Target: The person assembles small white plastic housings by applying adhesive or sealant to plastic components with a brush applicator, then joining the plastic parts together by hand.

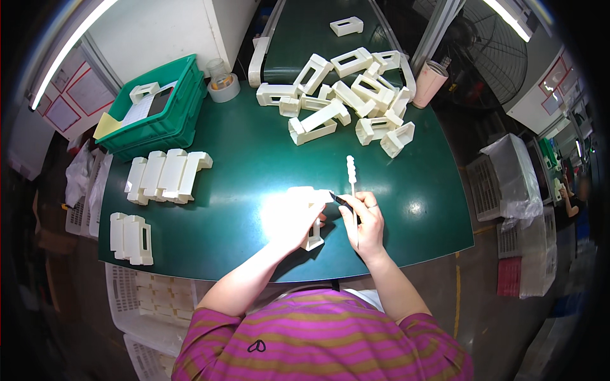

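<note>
Striped shirt (318, 330) close behind, the left hand (305, 227) grips a cream plastic part (323, 196) over the green surface (419, 184); the right hand (366, 223), just beside, grasps a dark tool (341, 202) and knobbed white stick (351, 170). Firm bracing and light tool contact should best protect the part.

Green table (419, 184) (partly glaring): cream frames (321, 119), crates (181, 106), probably tape roll (223, 92).

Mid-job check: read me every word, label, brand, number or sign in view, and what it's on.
No text is readable.
White sheet in the green crate: too small.
Red-bordered sheets at left: too small and blurred.
Red-bordered sheets at far right: too blurred.
Striped shirt: black looped mark, no readable word.
Cream plastic part in the left hand: no lettering visible.
</note>
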Motion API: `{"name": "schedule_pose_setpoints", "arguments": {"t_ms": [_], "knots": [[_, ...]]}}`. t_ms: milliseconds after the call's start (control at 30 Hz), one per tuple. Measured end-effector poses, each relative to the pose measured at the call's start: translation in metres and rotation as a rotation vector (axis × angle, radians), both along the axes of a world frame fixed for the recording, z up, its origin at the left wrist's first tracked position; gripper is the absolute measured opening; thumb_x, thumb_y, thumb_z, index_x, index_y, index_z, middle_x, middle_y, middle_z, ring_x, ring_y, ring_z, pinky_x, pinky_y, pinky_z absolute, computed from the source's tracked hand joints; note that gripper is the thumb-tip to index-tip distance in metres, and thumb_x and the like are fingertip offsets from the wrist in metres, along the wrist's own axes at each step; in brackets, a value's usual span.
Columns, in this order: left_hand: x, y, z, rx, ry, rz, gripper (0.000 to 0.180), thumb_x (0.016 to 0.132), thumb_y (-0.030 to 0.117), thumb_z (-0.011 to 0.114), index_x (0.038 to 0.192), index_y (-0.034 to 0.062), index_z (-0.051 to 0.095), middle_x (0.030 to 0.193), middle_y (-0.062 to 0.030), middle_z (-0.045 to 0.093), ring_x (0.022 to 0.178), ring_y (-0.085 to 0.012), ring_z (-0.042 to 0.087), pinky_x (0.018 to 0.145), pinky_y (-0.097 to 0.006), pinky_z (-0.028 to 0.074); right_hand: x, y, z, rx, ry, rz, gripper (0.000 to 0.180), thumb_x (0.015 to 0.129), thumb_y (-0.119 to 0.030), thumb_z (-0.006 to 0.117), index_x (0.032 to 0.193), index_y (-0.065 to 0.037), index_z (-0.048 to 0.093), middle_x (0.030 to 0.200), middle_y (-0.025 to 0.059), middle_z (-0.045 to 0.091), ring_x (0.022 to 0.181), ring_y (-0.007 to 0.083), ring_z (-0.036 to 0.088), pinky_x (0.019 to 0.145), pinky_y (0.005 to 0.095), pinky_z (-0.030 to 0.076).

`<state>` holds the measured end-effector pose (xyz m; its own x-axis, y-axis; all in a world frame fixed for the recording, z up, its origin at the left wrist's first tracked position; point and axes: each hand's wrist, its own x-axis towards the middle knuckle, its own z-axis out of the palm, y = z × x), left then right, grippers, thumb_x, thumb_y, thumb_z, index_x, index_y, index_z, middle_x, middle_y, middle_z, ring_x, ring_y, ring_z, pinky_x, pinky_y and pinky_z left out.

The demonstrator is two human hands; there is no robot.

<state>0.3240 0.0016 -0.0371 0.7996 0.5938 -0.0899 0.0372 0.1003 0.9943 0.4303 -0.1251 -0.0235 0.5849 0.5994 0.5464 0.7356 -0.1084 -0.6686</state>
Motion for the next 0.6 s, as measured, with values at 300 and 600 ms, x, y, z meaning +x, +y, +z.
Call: {"name": "schedule_pose_setpoints", "arguments": {"t_ms": [300,600], "knots": [[0.0,-0.005,0.01,-0.159,-0.035,-0.074,0.04,0.086,0.019,0.058,0.115,0.0023,0.036,0.092,-0.0141,0.056,0.073,-0.0206,0.061,0.064,-0.034,0.054,0.014,-0.005,0.0,-0.067,0.002,-0.097,0.015,0.076,-0.008,0.064,0.091,-0.005,0.063,0.082,0.0085,0.054,0.065,0.0228,0.055,0.058,0.0307,0.044],[-0.001,0.002,0.003,-0.096,-0.031,-0.026,0.039,0.086,0.026,0.057,0.111,0.0018,0.038,0.091,-0.0161,0.056,0.071,-0.0204,0.061,0.06,-0.032,0.055,0.0,0.0,0.005,0.02,-0.026,0.028,0.019,0.072,-0.003,0.066,0.091,-0.005,0.064,0.084,0.0095,0.055,0.07,0.0231,0.057,0.061,0.0303,0.046]]}}
